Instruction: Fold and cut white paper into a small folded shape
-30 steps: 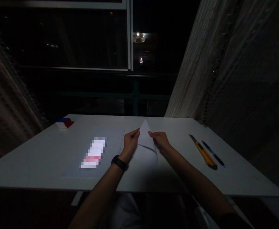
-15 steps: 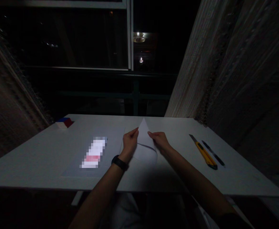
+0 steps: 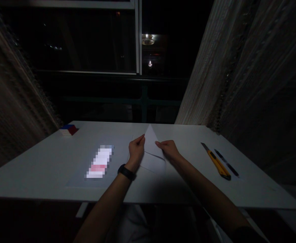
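Between my hands is a folded white sheet of paper with a pointed tip at its far end. My left hand, with a dark watch at the wrist, pinches its left edge. On the opposite edge, the thumb and fingers of my right hand are closed on the paper. The lower part of the sheet bends loosely towards me, above the white table. Shadow hides the fingers behind the paper.
A lit phone, its screen blurred, lies on a white sheet at left. A multicoloured cube sits at the far left corner. To the right are a yellow utility knife, blade out, and a dark pen.
Both hands and the paper have shifted slightly to the left, and the paper's tip now leans a little further left. The grip of both hands looks the same.
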### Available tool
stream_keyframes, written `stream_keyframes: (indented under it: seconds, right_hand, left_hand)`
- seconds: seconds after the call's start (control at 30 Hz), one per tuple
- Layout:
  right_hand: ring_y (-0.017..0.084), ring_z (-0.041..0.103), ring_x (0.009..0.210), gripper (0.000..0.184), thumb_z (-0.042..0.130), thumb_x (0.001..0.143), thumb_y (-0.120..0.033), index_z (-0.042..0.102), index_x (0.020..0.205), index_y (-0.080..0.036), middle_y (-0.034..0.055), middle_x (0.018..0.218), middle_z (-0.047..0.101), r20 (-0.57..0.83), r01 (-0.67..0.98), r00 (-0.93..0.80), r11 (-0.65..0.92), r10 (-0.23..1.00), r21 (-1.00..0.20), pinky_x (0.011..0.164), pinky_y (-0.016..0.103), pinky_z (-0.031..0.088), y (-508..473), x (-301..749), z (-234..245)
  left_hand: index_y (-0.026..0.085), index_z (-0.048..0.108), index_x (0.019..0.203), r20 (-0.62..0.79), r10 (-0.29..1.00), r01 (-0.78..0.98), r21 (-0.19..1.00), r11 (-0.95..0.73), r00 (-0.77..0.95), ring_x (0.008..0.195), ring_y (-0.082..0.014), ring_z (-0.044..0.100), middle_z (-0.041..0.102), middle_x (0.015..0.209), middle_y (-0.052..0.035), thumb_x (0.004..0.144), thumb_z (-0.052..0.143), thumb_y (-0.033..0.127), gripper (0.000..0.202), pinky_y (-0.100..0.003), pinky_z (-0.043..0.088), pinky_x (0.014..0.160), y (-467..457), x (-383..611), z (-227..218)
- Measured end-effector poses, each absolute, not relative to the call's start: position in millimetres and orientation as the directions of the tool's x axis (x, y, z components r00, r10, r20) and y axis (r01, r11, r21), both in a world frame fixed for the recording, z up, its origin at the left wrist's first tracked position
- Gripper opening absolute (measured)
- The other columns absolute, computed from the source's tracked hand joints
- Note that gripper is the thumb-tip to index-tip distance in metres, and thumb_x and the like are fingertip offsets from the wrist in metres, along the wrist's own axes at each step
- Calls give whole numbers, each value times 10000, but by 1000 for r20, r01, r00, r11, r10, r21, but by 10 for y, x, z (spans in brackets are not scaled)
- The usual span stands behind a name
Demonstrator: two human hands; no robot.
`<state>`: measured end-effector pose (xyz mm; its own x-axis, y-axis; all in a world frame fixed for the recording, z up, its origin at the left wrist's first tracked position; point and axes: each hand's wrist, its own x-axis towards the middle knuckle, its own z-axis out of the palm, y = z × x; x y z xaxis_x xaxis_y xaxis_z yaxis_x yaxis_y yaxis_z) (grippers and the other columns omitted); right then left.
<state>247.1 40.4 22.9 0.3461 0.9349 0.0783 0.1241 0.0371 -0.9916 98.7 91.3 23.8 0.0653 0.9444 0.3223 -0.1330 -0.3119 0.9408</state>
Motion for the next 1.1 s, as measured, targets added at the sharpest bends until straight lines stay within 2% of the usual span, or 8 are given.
stream_keyframes:
  seconds: [0.1, 0.3, 0.47, 0.6, 0.67, 0.8, 0.97, 1.1]
  right_hand:
    - [99, 412, 433, 402, 702, 548, -510, 617, 491, -121, 7, 448, 528, 113, 132, 366, 69, 924, -989, 441, 238, 290, 413, 2479, 215]
    - [78, 346, 381, 442, 674, 574, -544, 589, 462, -125, -19, 388, 456, 56, 88, 294, 31, 954, -996, 407, 231, 240, 411, 2471, 219]
    - [99, 415, 429, 419, 696, 556, -526, 641, 529, -111, 3, 456, 532, 133, 124, 336, 96, 932, -988, 439, 235, 294, 432, 2492, 191]
    - [78, 351, 395, 449, 660, 590, -554, 602, 484, -121, -20, 408, 460, 97, 133, 257, 64, 962, -989, 413, 229, 252, 439, 2513, 184]
    - [73, 330, 389, 454, 660, 586, -556, 580, 464, -125, -28, 395, 432, 88, 155, 267, 47, 960, -987, 407, 229, 241, 430, 2511, 200]
    - [74, 329, 400, 451, 656, 590, -555, 569, 459, -133, -31, 400, 421, 163, 247, 330, 81, 930, -966, 413, 230, 242, 408, 2503, 234]
    - [70, 294, 384, 466, 648, 593, -567, 551, 439, -138, -37, 375, 389, 86, 238, 250, 25, 964, -971, 407, 237, 217, 400, 2521, 231]
    - [64, 283, 381, 449, 683, 562, -544, 533, 423, -145, -43, 369, 377, 108, 241, 283, 38, 953, -970, 408, 237, 212, 393, 2540, 253]
  left_hand:
    - [160, 687, 976, 329, 941, -133, 939, -318, 76, 935, -217, 621, 680, 1002, -83, 718, 633, 286, 292, -337, 453, 862, 940, 975, 212]
    - [149, 678, 997, 345, 938, -92, 936, -341, 35, 937, -220, 618, 678, 1007, -85, 739, 612, 287, 299, -345, 453, 857, 961, 963, 211]
    - [132, 676, 998, 346, 937, -112, 934, -340, 41, 945, -224, 616, 672, 1021, -97, 741, 607, 262, 295, -351, 449, 865, 973, 967, 220]
    - [145, 672, 1010, 358, 933, -116, 928, -354, 16, 960, -226, 610, 670, 1028, -95, 740, 612, 288, 312, -355, 445, 871, 998, 960, 193]
    - [147, 673, 1008, 356, 934, -126, 927, -352, 7, 954, -223, 612, 672, 1022, -93, 739, 614, 291, 310, -353, 445, 869, 1004, 959, 183]
    - [147, 674, 1004, 332, 943, -136, 935, -328, 5, 936, -221, 618, 678, 1006, -87, 736, 616, 278, 304, -348, 453, 852, 1005, 962, 183]
    - [142, 678, 992, 332, 943, -127, 935, -331, -19, 935, -222, 618, 680, 1002, -83, 733, 616, 275, 299, -343, 454, 848, 995, 960, 212]
    - [129, 683, 977, 332, 943, -114, 937, -331, -19, 940, -227, 616, 676, 1008, -96, 730, 617, 241, 279, -350, 447, 860, 970, 955, 252]
